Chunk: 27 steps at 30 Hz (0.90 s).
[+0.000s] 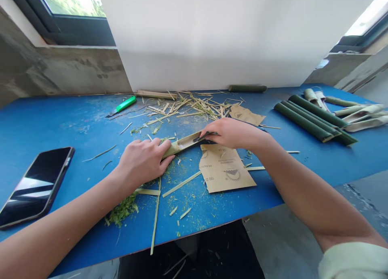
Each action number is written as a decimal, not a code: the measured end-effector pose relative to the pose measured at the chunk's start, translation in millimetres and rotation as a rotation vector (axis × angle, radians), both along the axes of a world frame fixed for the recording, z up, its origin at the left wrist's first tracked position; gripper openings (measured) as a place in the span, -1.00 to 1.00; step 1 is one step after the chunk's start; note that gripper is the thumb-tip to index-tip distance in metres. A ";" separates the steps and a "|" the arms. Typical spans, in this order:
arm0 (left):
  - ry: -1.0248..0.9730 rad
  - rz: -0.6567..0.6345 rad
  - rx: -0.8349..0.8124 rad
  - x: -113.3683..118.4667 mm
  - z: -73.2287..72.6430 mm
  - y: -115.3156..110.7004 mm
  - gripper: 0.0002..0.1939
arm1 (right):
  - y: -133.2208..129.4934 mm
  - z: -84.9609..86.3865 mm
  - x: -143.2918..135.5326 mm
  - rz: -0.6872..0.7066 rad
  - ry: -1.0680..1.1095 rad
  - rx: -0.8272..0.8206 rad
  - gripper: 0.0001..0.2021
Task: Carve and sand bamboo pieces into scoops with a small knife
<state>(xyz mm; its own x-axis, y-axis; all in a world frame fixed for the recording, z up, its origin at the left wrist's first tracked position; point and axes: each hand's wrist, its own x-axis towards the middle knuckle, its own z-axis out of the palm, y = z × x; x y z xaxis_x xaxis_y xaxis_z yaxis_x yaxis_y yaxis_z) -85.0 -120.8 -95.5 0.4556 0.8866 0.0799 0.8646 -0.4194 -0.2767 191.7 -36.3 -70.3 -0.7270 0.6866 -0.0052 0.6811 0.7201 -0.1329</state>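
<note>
Two-handed, I'm smoothing (seemingly): left hand clasping pale-green hollowed bamboo, right hand pinching small dark piece; needing steadiness next.

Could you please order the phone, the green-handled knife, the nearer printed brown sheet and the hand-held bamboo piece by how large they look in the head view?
1. Phone, though nearness to the camera enlarges it
2. Nearer printed brown sheet
3. Bamboo piece, judging by its visible part
4. Green-handled knife

On the table — phone left of held bamboo, stems right, strips behind.
</note>
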 end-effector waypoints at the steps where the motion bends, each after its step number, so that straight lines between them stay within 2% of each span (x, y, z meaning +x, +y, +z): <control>1: -0.001 -0.006 0.001 0.0 0.4 0.3 -0.57 | -0.6 1.0 0.1 -0.025 -0.019 -0.006 -0.71; 7: -0.003 -0.015 0.019 -1.2 -1.0 0.6 -0.58 | -9.1 -5.1 -17.4 0.004 0.088 -0.060 -0.70; 13: 0.001 -0.053 0.032 -1.1 -2.4 1.3 -0.57 | -0.2 10.2 1.9 -0.144 -0.166 0.004 -0.73; 18: 0.008 -0.069 0.057 -0.9 -3.7 -0.3 -0.57 | -21.8 -8.5 -32.2 0.007 0.018 0.044 -0.72; 20: -0.004 -0.062 0.049 -0.9 -3.4 -1.3 -0.56 | -25.6 -10.6 -37.6 0.049 0.034 0.062 -0.69; 22: -0.029 -0.049 0.036 -0.7 -2.6 -1.5 -0.56 | -20.9 -3.7 -27.4 0.037 -0.055 0.054 -0.69; 25: -0.054 -0.032 0.001 -0.3 -1.3 -0.2 -0.56 | -6.7 11.3 0.6 -0.089 -0.237 0.076 -0.70; 27: -0.062 -0.027 -0.020 -0.3 -0.8 1.3 -0.56 | -2.1 13.1 8.7 -0.128 -0.264 0.119 -0.70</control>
<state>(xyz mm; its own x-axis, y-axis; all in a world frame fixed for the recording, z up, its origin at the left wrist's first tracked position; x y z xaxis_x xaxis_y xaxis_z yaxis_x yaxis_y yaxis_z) -85.3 -119.5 -96.3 0.4741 0.8758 0.0909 0.8682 -0.4478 -0.2137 200.5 -38.4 -57.2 -0.6184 0.7799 -0.0966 0.7672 0.6258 0.1408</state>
